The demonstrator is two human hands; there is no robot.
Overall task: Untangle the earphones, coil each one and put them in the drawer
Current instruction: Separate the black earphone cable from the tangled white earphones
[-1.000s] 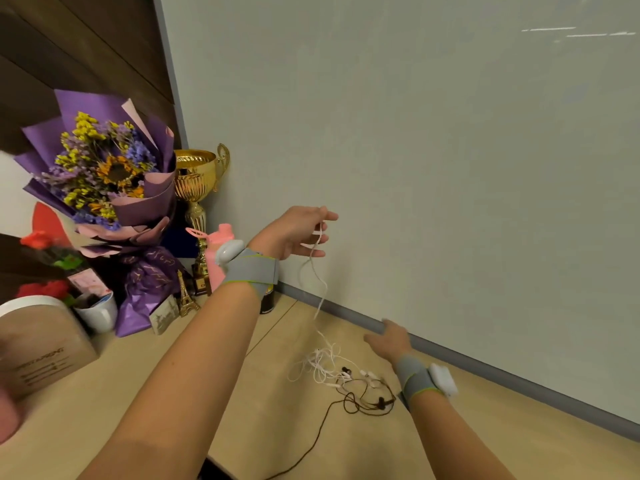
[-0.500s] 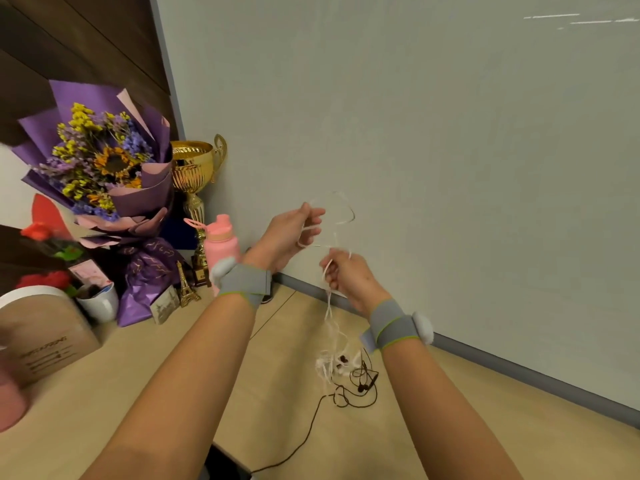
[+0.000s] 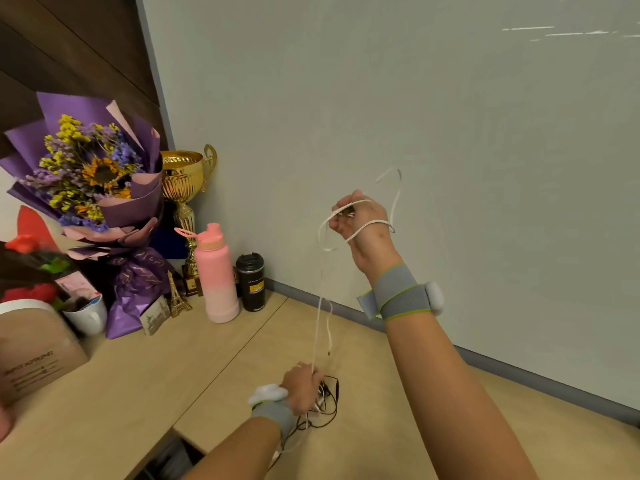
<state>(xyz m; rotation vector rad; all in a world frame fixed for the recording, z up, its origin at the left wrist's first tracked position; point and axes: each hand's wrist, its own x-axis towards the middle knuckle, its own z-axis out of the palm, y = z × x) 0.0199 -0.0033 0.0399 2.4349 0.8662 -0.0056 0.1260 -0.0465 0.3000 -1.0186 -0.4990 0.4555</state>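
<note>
My right hand (image 3: 360, 225) is raised in front of the grey wall, fingers closed on a loop of the white earphone cable (image 3: 320, 306), which wraps over the back of the hand and hangs straight down. My left hand (image 3: 300, 388) rests low on the wooden desk, fingers closed on the tangle where the white cable meets the black earphones (image 3: 329, 410). The black cable trails toward the desk's front edge. The drawer cannot be made out clearly; a dark gap (image 3: 169, 459) shows below the desk edge.
At the back left of the desk (image 3: 138, 382) stand a pink bottle (image 3: 216, 275), a black tumbler (image 3: 250, 282), a gold trophy (image 3: 183, 188), a purple flower bouquet (image 3: 90, 174), a white mug (image 3: 86, 315) and a brown box (image 3: 31, 351). The grey wall (image 3: 450, 133) is close behind.
My right hand has risen higher with the white cable looped over it. My left hand let go up high and dropped to the desk onto the tangle.
</note>
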